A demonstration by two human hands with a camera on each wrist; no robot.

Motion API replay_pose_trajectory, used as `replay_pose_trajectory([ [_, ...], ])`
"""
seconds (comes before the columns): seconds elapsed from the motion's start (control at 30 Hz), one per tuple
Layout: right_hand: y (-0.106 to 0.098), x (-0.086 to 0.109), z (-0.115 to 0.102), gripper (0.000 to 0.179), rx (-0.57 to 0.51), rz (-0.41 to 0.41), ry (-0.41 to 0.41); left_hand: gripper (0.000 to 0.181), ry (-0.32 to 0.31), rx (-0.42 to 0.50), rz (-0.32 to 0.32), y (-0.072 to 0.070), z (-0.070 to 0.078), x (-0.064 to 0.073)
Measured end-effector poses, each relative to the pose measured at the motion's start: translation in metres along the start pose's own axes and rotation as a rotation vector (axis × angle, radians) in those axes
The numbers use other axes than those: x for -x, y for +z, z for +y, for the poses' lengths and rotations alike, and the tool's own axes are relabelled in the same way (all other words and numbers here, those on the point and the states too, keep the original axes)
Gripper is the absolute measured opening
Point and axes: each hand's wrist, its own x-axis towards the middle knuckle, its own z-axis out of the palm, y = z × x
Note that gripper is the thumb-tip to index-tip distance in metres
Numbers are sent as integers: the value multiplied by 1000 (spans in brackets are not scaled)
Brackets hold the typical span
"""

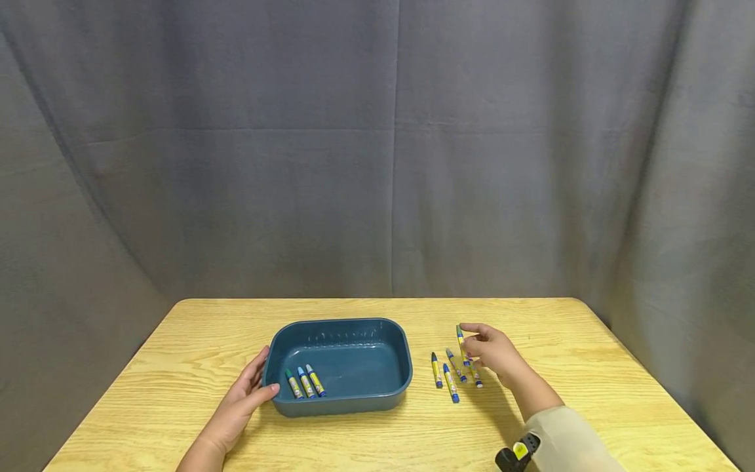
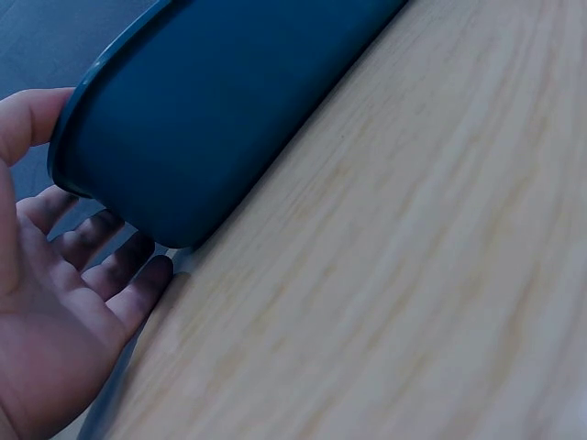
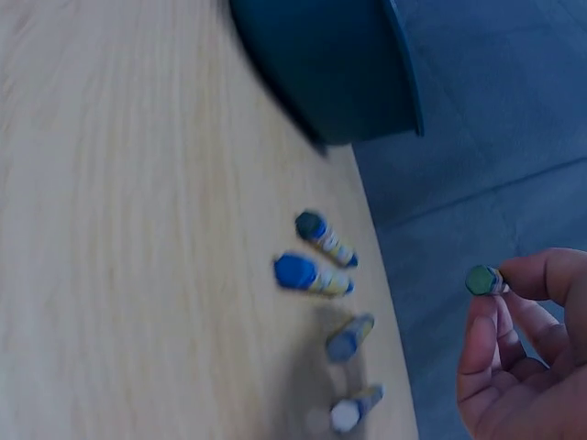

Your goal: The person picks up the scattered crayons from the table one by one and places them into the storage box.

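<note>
In the head view my right hand (image 1: 492, 354) pinches a green crayon (image 1: 461, 342) between thumb and fingers. The right wrist view shows that crayon (image 3: 481, 280) lifted off the table, green end facing the camera. Below it lie a dark crayon (image 1: 436, 371), a blue crayon (image 1: 451, 384), a greyish crayon (image 1: 455, 365) and a white-ended crayon (image 1: 476, 375), partly hidden by the hand. My left hand (image 1: 238, 400) holds the left end of a dark blue box (image 1: 348, 405), thumb at the rim, fingers along the outer wall. Three crayons (image 1: 305, 382) lie side by side in the box's left part.
Under everything is a light wood table (image 1: 354, 446) with rounded far corners. A grey curtain (image 1: 389, 164) hangs behind it and at both sides. A dark device with a yellow patch (image 1: 519, 451) is strapped on the right wrist, by a beige sleeve (image 1: 572, 442).
</note>
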Motion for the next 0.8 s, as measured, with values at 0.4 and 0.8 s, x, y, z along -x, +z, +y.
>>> replay_pose_trajectory([
  [0.4, 35, -16, -35, 50, -65, -60, -34, 77, -9, -18, 9, -1, -1, 0],
  [0.8, 92, -29, -67, 46, -125, -111, -63, 77, -13, -3, 14, -1, -3, -2],
])
